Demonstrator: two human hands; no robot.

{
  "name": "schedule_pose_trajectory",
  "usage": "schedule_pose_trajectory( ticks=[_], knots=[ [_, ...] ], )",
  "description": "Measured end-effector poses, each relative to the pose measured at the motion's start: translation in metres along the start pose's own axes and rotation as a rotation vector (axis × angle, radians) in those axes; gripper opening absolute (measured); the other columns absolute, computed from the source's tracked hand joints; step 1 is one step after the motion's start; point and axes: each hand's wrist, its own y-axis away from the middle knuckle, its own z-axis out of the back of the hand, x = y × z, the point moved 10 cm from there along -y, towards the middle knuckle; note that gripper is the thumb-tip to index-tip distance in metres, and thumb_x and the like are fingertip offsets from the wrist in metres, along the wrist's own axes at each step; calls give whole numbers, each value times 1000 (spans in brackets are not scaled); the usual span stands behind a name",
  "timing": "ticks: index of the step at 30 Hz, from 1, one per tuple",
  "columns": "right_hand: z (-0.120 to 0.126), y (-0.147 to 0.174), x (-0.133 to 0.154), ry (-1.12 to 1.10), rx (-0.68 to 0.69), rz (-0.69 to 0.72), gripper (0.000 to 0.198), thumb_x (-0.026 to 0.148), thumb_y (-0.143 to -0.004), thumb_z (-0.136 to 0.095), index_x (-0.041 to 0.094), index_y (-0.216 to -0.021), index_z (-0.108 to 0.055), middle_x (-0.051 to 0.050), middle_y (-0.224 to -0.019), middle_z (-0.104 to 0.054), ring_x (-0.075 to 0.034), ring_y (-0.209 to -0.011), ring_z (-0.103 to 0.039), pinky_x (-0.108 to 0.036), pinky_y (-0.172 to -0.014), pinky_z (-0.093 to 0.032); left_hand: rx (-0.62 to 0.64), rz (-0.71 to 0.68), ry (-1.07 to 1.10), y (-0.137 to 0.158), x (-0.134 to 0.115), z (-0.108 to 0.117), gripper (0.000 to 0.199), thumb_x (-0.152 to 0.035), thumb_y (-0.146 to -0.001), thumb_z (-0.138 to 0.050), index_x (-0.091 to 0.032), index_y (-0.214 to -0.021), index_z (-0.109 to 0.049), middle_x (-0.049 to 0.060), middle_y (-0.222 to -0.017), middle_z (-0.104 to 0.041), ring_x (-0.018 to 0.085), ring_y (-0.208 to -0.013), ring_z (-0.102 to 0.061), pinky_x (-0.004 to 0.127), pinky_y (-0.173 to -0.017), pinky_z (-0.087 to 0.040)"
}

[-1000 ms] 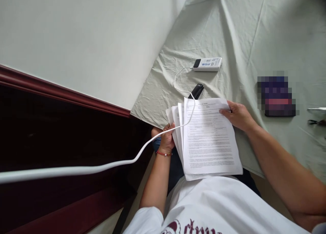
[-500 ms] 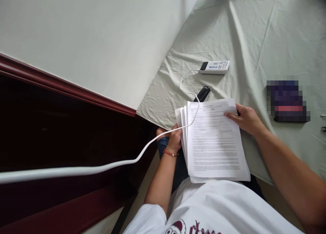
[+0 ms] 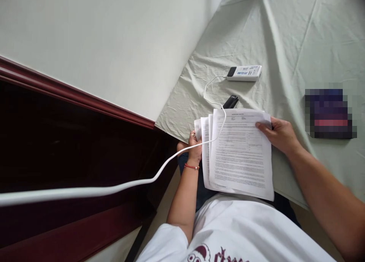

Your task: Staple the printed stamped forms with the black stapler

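Observation:
Several loose printed sheets of paper (image 3: 239, 159) are held fanned out over my lap, their left edges staggered. My left hand (image 3: 195, 146), with a red bracelet at the wrist, grips the rear sheets at their left edge; its fingers are partly hidden behind the paper. At the upper right corner my right hand (image 3: 281, 134) pinches the sheets, thumb on top and fingers behind. A black stapler-like object (image 3: 230, 101) lies just beyond the papers' top edge, partly covered by them.
A white power bank (image 3: 244, 73) lies on the pale green cloth (image 3: 285, 45). Its white cable (image 3: 168, 161) runs across the papers toward the camera. At the right is a pixelated dark box-like thing (image 3: 329, 115). A wall (image 3: 99, 45) with dark red trim borders the left side.
The sheets have spread farther apart at the left, and the stack's lower edge has risen slightly. My left hand has shifted a little up with the rear sheets. The view has moved slightly.

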Motion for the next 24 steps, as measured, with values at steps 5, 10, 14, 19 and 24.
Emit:
schedule_pose_trajectory(
  ticks=[5,10,14,19,24],
  knots=[
    [-2,0,3,32,20,15,32,53,-91,-63,23,-87,-74,-5,-75,-72,-26,-74,-67,-35,-64,-50,-11,-26,-3,2,-6,-1,81,-15,-66,-96,-34,-132,-54,1,-109,-80,20,-93,-78,34,-86,-63],
    [-4,0,5,109,44,25,33,55,-92,-61,24,-85,-72,-5,-74,-72,-27,-75,-67,-36,-66,-49,-26,-33,-42,-1,-6,-1,58,-14,-66,-94,-25,-114,-63,0,-98,-78,20,-94,-78,31,-88,-61],
    [-5,0,5,122,46,7,28,51,-92,-59,26,-85,-69,-5,-77,-71,-27,-76,-66,-38,-70,-49,20,-41,-51,-1,-2,-3,50,-19,-69,-95,-24,-111,-66,0,-98,-79,19,-94,-78,30,-88,-60],
    [0,-1,13,131,-23,73,26,48,-90,-59,24,-82,-66,-9,-93,-70,-27,-83,-66,-40,-76,-49,75,-92,-17,0,-4,-5,53,-19,-61,-99,-22,-106,-72,1,-104,-80,18,-94,-77,26,-85,-59],
    [-7,-1,8,140,65,14,25,48,-91,-61,25,-85,-69,-7,-85,-72,-28,-80,-67,-39,-73,-48,48,74,-91,0,10,2,31,-25,-63,-98,-21,-79,-72,0,-75,-76,21,-80,-76,31,-77,-61]
  ],
)
